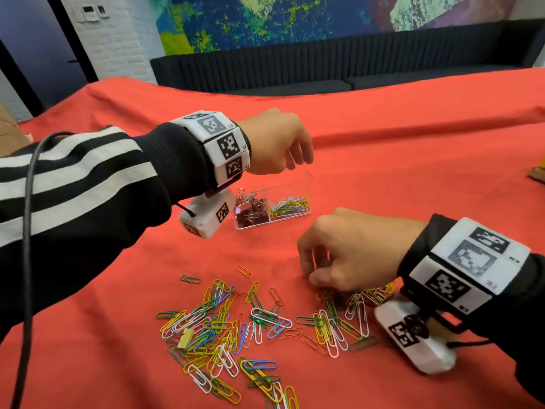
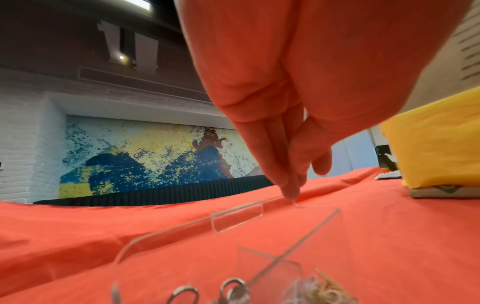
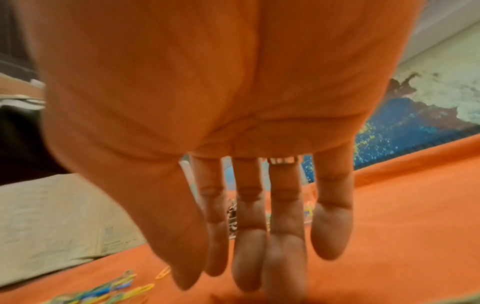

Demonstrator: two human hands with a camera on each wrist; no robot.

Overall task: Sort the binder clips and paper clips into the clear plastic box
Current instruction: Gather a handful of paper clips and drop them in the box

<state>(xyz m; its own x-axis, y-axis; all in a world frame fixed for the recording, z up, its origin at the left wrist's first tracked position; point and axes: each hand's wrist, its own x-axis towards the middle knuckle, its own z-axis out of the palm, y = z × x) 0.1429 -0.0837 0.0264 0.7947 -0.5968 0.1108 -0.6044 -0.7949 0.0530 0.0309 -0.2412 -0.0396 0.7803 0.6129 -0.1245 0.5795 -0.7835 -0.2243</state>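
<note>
A clear plastic box (image 1: 254, 227) stands on the red cloth. Its left compartment holds dark binder clips (image 1: 252, 209) and its right one coloured paper clips (image 1: 290, 206). My left hand (image 1: 296, 160) is above the box and pinches a corner of the raised clear lid (image 1: 307, 172). The left wrist view shows that pinch by my left hand (image 2: 293, 195) on the lid (image 2: 236, 218). My right hand (image 1: 309, 270) reaches down onto the cloth beside loose paper clips (image 1: 339, 320). Its fingers (image 3: 246, 267) point down, apart from the thumb, and hold nothing. A larger heap of paper clips (image 1: 224, 326) lies nearer me.
A small pale yellow piece (image 1: 185, 338) lies in the near heap. A yellow package (image 2: 436, 139) sits on the table to the right. A dark sofa (image 1: 324, 63) runs behind the table, and a grey cable (image 1: 28, 231) hangs along my left sleeve.
</note>
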